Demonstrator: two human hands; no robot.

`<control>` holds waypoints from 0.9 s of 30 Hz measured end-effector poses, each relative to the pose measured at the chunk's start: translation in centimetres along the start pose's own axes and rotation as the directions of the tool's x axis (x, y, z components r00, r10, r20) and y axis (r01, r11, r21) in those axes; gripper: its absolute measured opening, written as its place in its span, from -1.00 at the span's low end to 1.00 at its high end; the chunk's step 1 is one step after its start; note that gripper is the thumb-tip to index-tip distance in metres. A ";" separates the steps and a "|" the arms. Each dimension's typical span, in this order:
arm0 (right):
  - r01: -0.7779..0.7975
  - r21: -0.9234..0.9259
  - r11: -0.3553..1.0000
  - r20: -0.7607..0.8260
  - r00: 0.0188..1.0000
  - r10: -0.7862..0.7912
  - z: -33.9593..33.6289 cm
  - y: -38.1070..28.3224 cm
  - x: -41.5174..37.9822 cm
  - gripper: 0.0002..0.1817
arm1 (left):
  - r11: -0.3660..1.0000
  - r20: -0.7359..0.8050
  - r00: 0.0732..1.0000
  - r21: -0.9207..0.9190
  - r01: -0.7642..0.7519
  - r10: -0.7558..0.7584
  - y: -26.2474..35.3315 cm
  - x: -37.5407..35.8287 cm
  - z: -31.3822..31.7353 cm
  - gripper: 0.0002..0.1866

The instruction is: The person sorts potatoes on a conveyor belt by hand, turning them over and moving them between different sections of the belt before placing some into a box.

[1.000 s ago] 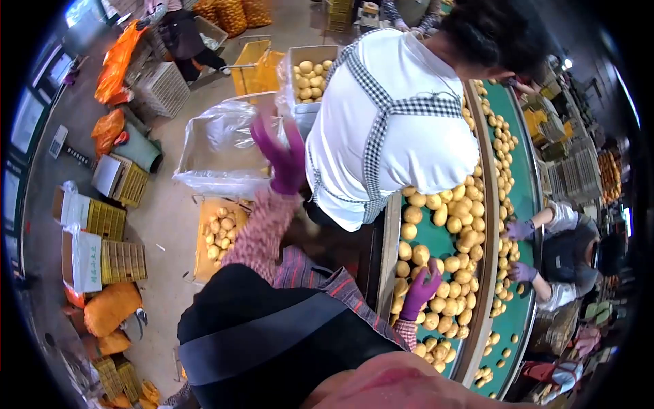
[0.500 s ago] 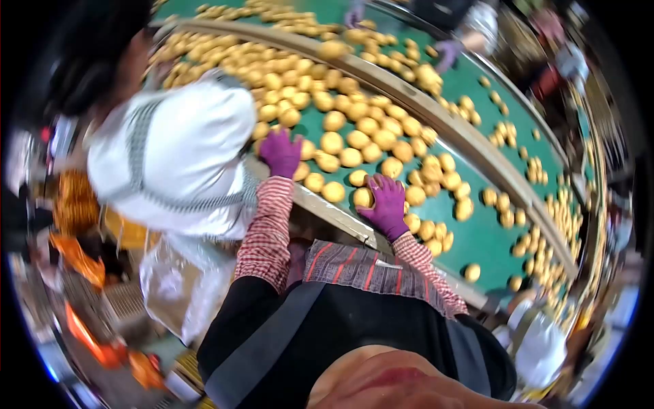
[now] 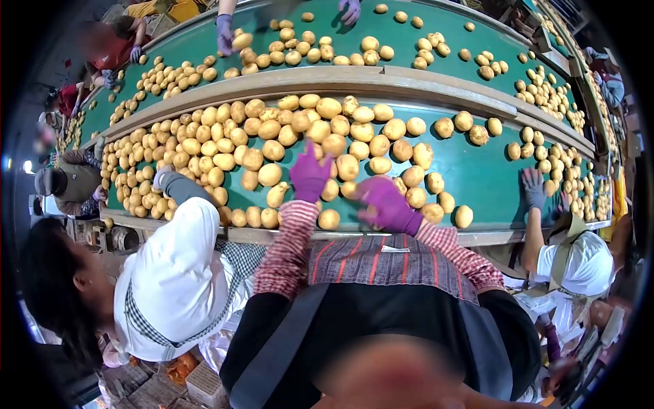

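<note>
Many yellow-brown potatoes (image 3: 379,165) lie loose on a green conveyor belt (image 3: 470,180) in front of me. My left hand (image 3: 310,176), in a purple glove, reaches in among them with its fingers apart, touching or just above the potatoes around it. To its right, my right hand (image 3: 388,204), also in a purple glove, is turned inward over the belt's near part. Its fingers are smeared by motion beside a few potatoes, so I cannot see whether it holds one.
A wooden divider (image 3: 340,78) separates this belt from a far belt with more potatoes. A co-worker in white (image 3: 174,279) stands close on my left, an arm over the belt. Another co-worker's gloved hand (image 3: 533,187) is at the right. Gloved hands (image 3: 225,34) work across the far belt.
My view has turned and now faces the belt squarely. Both my hands have come closer together, the left farther in among the potatoes. The right has turned inward.
</note>
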State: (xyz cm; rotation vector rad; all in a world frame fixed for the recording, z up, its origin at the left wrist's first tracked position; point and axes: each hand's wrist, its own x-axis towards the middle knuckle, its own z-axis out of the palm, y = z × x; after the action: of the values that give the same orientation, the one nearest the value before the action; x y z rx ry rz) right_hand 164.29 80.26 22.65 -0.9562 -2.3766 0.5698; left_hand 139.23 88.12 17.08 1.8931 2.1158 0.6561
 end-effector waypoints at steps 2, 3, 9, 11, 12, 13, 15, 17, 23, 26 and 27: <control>0.156 -0.083 0.984 0.074 0.986 -0.150 0.5 -0.7 0.2 -0.45 | 0.996 0.099 0.992 -0.062 -0.068 0.074 3.2 -0.7 3.1 -0.17; 0.096 -0.119 0.988 0.098 0.992 -0.085 0.5 -0.3 -0.3 -0.48 | 0.993 0.113 0.988 -0.055 -0.102 0.107 5.1 -1.4 3.5 -0.21; -0.131 -0.288 0.949 -0.008 0.991 0.135 -2.9 2.3 -3.9 -0.73 | 0.944 0.328 0.890 -0.204 -0.261 0.317 14.7 -2.3 3.4 -0.13; -0.238 -0.366 0.900 -0.050 0.970 0.236 -5.4 4.2 -5.7 -0.81 | 0.792 0.365 0.810 -0.581 -0.188 0.460 16.5 -2.9 5.3 -0.18; -0.282 -0.387 0.878 -0.121 0.959 0.255 -6.6 5.5 -6.6 -0.82 | 0.628 0.297 0.812 -0.771 -0.106 0.502 17.6 -3.7 5.5 -0.20; -0.350 -0.484 0.802 -0.161 0.936 0.312 -7.8 6.4 -7.6 -0.80 | 0.517 0.290 0.774 -0.854 -0.055 0.562 17.4 -4.3 5.0 -0.27; -0.458 -0.609 0.648 -0.263 0.887 0.380 -11.1 11.3 -12.1 -0.76 | 0.630 0.106 0.791 -0.672 -0.389 0.602 17.6 -3.2 2.6 -0.37; -0.567 -0.675 0.473 -0.318 0.801 0.507 -15.2 17.1 -18.2 -0.72 | 0.748 0.023 0.889 -0.551 -0.371 0.457 14.6 -1.3 0.8 -0.38; -0.806 -0.530 0.263 -0.675 0.589 0.445 -19.5 27.3 -24.4 -0.43 | 0.886 -0.497 0.863 0.352 0.300 -0.095 -3.7 5.5 -1.3 -0.41; -0.588 -0.030 0.808 -0.579 0.669 0.466 -16.6 19.5 -10.1 -0.59 | 0.881 -0.393 0.913 0.387 0.273 -0.110 -3.3 6.4 0.0 -0.37; -0.447 0.381 0.809 -0.411 0.702 0.581 -15.2 16.9 -5.9 -0.69 | 0.886 -0.339 0.926 0.359 0.293 -0.169 -1.2 6.3 -0.8 -0.39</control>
State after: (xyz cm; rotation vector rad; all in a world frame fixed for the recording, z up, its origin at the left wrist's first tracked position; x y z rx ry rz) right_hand 185.61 90.08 23.54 -1.4609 -1.4993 0.6978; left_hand 136.95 94.13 18.05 1.7613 2.8086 0.5049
